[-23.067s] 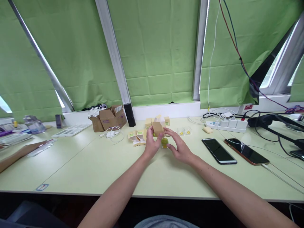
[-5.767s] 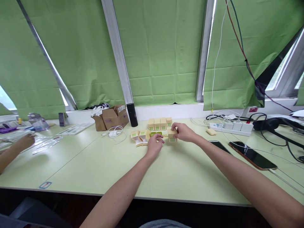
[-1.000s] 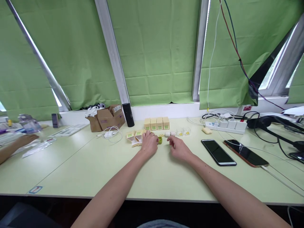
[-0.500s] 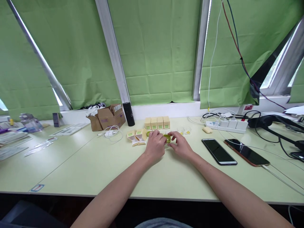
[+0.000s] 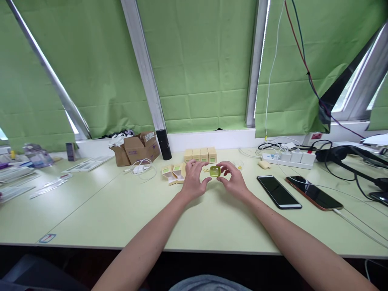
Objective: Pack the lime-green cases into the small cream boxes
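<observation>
Between my two hands is a small green, see-through square container (image 5: 215,171), with its hollow facing me. My right hand (image 5: 234,180) pinches its right edge between thumb and fingertips. Just to the left, my left hand (image 5: 194,180) is open, thumb and fingers spread apart around bare air. Small pale yellow bits (image 5: 206,170) lie beside the container, near my left fingertips. Behind the hands stands a row of small cream boxes (image 5: 200,154) with green windows. Two opened cream boxes (image 5: 173,173) lie left of my left hand, partly covered by it.
A clear cup (image 5: 239,165) stands beyond my right hand. Two phones (image 5: 279,192) lie to the right, near a power strip (image 5: 289,159) with cables. At the back left are a cardboard box (image 5: 142,149) and a black cylinder (image 5: 164,144).
My left hand has let go of the green container and opened, moving slightly left. The container now shows its hollow between the hands, held at the right edge.
</observation>
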Demonstrator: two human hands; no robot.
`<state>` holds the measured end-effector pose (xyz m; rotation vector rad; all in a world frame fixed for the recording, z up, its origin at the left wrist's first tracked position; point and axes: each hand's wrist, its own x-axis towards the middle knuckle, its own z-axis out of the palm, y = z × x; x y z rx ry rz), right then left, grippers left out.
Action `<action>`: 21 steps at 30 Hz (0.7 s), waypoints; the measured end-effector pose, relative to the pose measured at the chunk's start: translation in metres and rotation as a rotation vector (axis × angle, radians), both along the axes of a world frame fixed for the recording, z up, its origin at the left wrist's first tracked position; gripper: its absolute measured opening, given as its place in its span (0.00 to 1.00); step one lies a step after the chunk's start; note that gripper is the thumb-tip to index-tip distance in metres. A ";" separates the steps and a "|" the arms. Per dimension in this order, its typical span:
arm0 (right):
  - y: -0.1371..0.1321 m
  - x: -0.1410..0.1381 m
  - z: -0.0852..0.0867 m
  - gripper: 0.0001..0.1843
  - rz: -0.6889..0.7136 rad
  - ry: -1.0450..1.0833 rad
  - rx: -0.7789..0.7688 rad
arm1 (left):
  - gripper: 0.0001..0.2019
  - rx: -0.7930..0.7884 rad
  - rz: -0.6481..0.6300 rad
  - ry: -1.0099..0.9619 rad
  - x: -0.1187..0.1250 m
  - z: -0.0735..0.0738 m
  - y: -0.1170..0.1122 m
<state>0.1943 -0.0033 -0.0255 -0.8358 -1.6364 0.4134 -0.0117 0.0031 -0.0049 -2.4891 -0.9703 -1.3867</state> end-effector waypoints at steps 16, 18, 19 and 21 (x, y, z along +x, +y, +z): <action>-0.003 -0.007 -0.001 0.21 0.075 0.163 -0.159 | 0.19 -0.042 -0.072 -0.029 0.002 -0.008 0.000; -0.003 -0.007 -0.002 0.21 0.080 0.170 -0.169 | 0.18 -0.039 -0.070 -0.030 0.002 -0.009 0.001; -0.003 -0.007 -0.002 0.22 0.085 0.173 -0.173 | 0.18 -0.038 -0.068 -0.031 0.002 -0.009 0.001; -0.002 -0.007 -0.002 0.22 0.094 0.180 -0.178 | 0.18 -0.037 -0.065 -0.028 0.001 -0.009 0.001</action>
